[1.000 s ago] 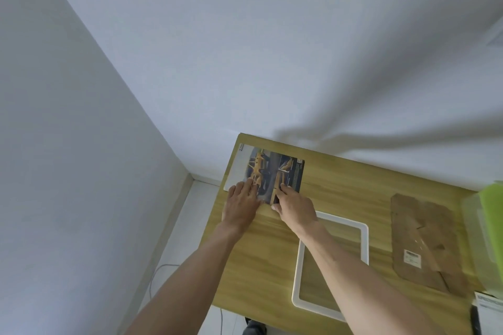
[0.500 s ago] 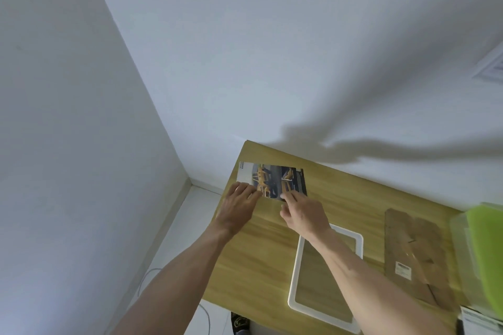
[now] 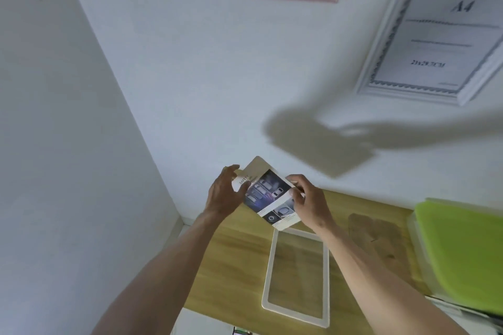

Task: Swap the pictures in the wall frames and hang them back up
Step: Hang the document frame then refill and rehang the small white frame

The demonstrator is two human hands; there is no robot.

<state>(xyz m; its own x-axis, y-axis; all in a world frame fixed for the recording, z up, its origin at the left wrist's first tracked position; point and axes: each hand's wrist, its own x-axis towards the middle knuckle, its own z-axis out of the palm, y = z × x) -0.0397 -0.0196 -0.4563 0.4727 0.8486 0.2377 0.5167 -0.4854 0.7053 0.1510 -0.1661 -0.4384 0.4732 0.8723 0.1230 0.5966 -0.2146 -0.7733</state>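
Now picture (image 3: 268,194) off table (image 3: 234,258), between both hands.

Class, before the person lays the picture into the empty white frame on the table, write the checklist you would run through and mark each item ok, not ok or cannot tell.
1. Picture held: ok; the left hand and the right hand each grip an edge, above the table.
2. White frame lying flat with its opening free: ok.
3. Cardboard backing within reach: ok, it lies beside the frame.
4. Picture matches the frame's opening: cannot tell.
5. Printed side facing the right way: cannot tell.
6. Pane in the frame: cannot tell.
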